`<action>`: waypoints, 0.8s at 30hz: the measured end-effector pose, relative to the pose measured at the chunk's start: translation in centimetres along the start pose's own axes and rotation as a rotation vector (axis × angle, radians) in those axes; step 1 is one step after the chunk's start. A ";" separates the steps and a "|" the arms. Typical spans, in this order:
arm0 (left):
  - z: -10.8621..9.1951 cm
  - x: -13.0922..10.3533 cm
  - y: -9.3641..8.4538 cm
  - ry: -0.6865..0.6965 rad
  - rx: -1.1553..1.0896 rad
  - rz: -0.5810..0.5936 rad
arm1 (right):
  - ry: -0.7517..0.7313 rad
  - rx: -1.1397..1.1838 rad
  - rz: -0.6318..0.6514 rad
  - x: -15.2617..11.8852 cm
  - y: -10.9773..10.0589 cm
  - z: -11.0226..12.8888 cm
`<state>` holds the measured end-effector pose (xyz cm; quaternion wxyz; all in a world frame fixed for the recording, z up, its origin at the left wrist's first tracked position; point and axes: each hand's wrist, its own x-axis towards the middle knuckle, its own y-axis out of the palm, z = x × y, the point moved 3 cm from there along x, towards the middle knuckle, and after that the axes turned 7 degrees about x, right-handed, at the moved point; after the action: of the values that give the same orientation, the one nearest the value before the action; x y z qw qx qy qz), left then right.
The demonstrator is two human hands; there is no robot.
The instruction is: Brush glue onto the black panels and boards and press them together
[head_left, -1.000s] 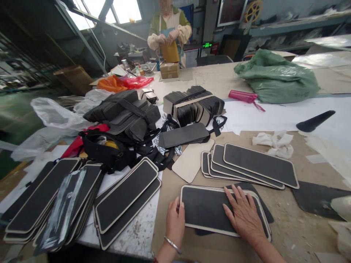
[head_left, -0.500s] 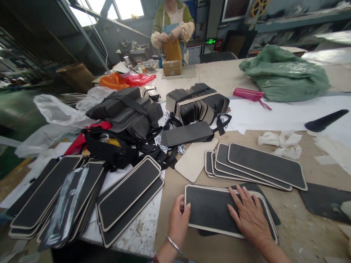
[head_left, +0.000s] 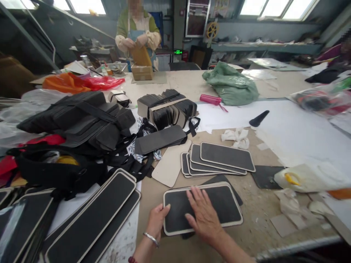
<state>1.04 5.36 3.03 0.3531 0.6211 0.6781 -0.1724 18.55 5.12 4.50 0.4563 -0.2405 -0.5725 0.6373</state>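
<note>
Right hand (head_left: pixel 204 215) lies flat, fingers spread, palm down on a black rectangular panel with pale rounded border (head_left: pixel 203 207); the grip is fully open, pressing, nothing clasped. Left hand (head_left: pixel 157 223), silver bangle at the wrist, sits at the panel's left short edge, fingers curled against it, thumb on the border; a loose grip on the edge, how far the fingers go under can't be told. Panel lies flat on the brown cardboard sheet (head_left: pixel 255 226) covering the near part of the worktop, on top of a dark sheet (head_left: pixel 222 180) that pokes out behind and below it.

Just behind: a fanned stack of same black bordered panels (head_left: pixel 219 159), flat, overlapping. Left of that stack a plain tan blank panel (head_left: pixel 171 164). Near left: two long black bordered panels (head_left: pixel 93 219), one overlapping the other, on white paper. Further left a heap of black bags and straps (head_left: pixel 79 124). Mid worktop: a strapped bundle of black pieces (head_left: pixel 167 107), crumpled white cloth (head_left: pixel 236 135), green plastic bag (head_left: pixel 230 84), pink tube (head_left: pixel 210 99). Far end: another person (head_left: pixel 137 34) standing, both hands on a brown cardboard piece over a small box (head_left: pixel 142 72).
</note>
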 end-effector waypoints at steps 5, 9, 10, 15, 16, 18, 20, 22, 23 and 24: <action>0.3 0.2 -0.1 -0.025 0.001 -0.016 | -0.076 0.120 0.055 0.6 1.7 2.4; 0.6 0.5 -0.2 -0.058 0.024 -0.040 | -0.019 0.063 0.047 -1.1 0.9 -2.4; 0.6 0.5 -0.3 -0.063 0.030 -0.047 | -0.007 0.044 0.045 -1.6 0.4 -3.8; 0.6 0.3 -0.3 -0.096 0.058 -0.091 | 0.074 -0.049 -0.009 -3.5 -1.1 -8.6; 0.6 0.3 -0.3 -0.096 0.057 -0.094 | 0.096 -0.053 -0.027 -3.6 -1.2 -9.2; 0.6 0.2 -0.2 -0.083 0.048 -0.094 | 0.117 -0.046 -0.051 -3.8 -1.1 -9.9; 0.5 0.1 -0.1 -0.074 0.037 -0.089 | 0.113 -0.037 -0.057 -3.8 -0.9 -10.2; 0.4 -0.1 0.0 -0.079 0.023 -0.077 | 0.104 -0.033 -0.062 -3.8 -1.1 -10.0; 0.3 -0.2 0.0 -0.085 0.012 -0.070 | 0.110 -0.033 -0.073 -3.9 -1.4 -9.7; 0.2 -0.4 0.1 -0.090 -0.001 -0.061 | 0.122 -0.033 -0.089 -3.9 -1.8 -9.1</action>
<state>1.13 4.97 3.16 0.3780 0.5915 0.6803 -0.2107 28.46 6.25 3.24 0.5142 -0.2607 -0.5642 0.5910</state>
